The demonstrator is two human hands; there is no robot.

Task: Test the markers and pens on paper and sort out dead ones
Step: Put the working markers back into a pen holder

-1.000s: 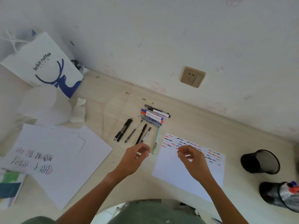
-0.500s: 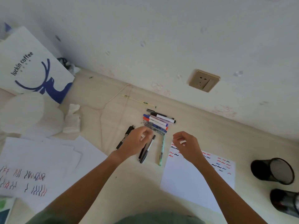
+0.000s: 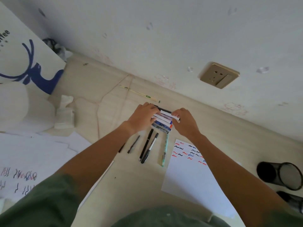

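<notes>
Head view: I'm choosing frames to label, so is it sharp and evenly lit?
Head view: soft daylight, no glare; the left hand and right hand on the markers look slightly soft; wide-angle bending tilts the wall socket; squiggles on the test sheet stay legible.

Matt white paper sheet [image 3: 193, 182] lies on the smooth pale wood-look floor [image 3: 229, 128].

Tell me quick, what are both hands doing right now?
Left hand: fingers curled onto one end of the marker bundle, gripping it.
Right hand: fingers curled onto the other end of the bundle, gripping it.
</notes>
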